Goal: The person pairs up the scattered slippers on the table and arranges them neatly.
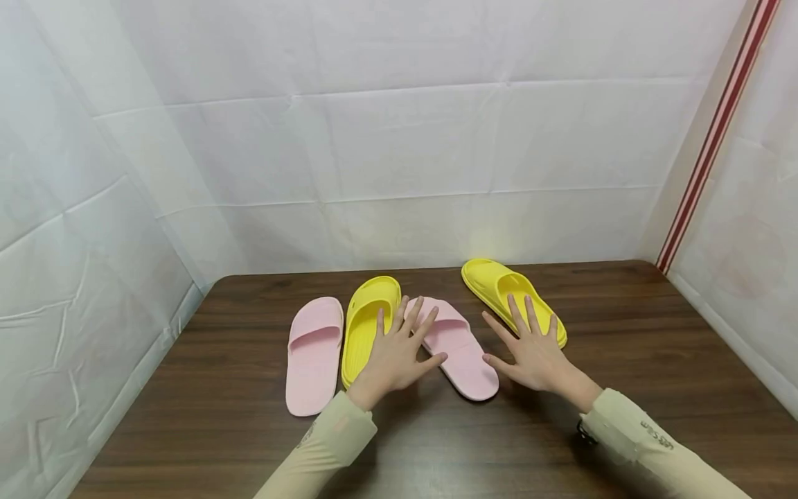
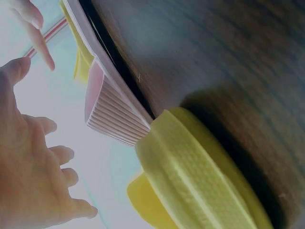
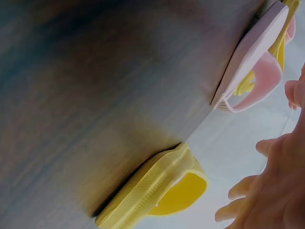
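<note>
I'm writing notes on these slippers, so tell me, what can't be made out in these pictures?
Head view: part of the left yellow slipper, behind the left hand.
Head view: part of the right yellow slipper, behind the right hand.
Head view: lettering on the right sleeve, too small and blurred.
Left wrist view: the left yellow slipper's near end, cut off by the bottom edge.

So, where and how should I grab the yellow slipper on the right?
Probably by the toe cover of the yellow slipper, reaching in from its heel end. It lies sole down, toe pointing away and to the left, so the arched cover opens back toward you: slip under it and pinch.
</note>
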Demonstrator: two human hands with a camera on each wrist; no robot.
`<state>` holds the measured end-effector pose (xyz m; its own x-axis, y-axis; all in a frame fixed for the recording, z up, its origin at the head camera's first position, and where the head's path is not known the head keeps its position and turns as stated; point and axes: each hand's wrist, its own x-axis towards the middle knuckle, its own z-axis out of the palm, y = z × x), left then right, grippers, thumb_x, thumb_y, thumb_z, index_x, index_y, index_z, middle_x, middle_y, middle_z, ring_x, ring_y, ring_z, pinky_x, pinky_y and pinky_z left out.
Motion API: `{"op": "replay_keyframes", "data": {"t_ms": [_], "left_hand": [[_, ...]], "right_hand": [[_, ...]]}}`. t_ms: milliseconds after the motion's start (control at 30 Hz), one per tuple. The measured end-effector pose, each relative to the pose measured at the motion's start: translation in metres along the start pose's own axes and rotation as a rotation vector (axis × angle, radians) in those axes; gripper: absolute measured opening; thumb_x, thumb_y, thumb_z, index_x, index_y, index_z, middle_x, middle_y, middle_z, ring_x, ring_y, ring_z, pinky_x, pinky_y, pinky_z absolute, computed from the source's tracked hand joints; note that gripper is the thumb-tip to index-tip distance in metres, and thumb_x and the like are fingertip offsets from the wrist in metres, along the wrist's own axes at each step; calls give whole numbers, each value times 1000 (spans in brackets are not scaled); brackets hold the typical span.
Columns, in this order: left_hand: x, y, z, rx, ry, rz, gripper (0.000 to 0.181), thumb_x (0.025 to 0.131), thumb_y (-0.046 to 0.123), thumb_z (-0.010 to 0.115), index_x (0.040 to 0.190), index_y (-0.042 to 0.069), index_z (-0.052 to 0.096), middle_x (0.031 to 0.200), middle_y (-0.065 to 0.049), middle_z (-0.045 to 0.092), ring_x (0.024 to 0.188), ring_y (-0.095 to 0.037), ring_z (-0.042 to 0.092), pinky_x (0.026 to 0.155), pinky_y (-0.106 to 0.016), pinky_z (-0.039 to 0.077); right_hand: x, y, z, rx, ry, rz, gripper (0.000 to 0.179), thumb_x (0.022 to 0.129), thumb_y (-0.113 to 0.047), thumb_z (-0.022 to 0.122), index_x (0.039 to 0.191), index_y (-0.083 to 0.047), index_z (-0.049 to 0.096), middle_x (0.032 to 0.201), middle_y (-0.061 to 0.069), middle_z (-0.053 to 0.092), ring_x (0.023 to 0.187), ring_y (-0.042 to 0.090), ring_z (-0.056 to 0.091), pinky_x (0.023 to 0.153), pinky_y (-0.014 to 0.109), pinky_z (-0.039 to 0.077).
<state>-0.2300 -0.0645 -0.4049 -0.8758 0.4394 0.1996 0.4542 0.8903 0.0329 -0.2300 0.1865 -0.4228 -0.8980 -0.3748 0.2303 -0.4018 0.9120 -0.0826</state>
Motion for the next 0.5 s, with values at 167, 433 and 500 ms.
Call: {"op": "replay_keyframes", "data": {"t_ms": [167, 433, 500], "left_hand": [[0, -2, 3, 8, -4, 3, 73, 84, 64, 34, 144, 27, 14, 151, -3, 13, 140, -25, 1, 106, -59, 5], [0, -5, 4, 15, 5, 6, 73, 83, 64, 35, 144, 27, 14, 151, -2, 12, 140, -25, 1, 106, -58, 6], [0, -6, 3, 10, 1, 6, 73, 84, 64, 35, 144, 27, 14, 151, -3, 13, 140, -24, 2, 107, -58, 6]], "right_hand": [[0, 1, 1, 12, -11, -9, 67, 84, -55, 47, 141, -28, 25, 149, 20, 8, 134, 47, 4, 91, 74, 10], [3, 3, 0, 85, -55, -22, 65, 87, -47, 48, 142, -27, 21, 150, 16, 6, 136, 43, 2, 94, 72, 8], [4, 5, 1, 87, -61, -28, 66, 87, -46, 49, 142, -27, 20, 150, 14, 7, 136, 43, 4, 94, 72, 9]]}}
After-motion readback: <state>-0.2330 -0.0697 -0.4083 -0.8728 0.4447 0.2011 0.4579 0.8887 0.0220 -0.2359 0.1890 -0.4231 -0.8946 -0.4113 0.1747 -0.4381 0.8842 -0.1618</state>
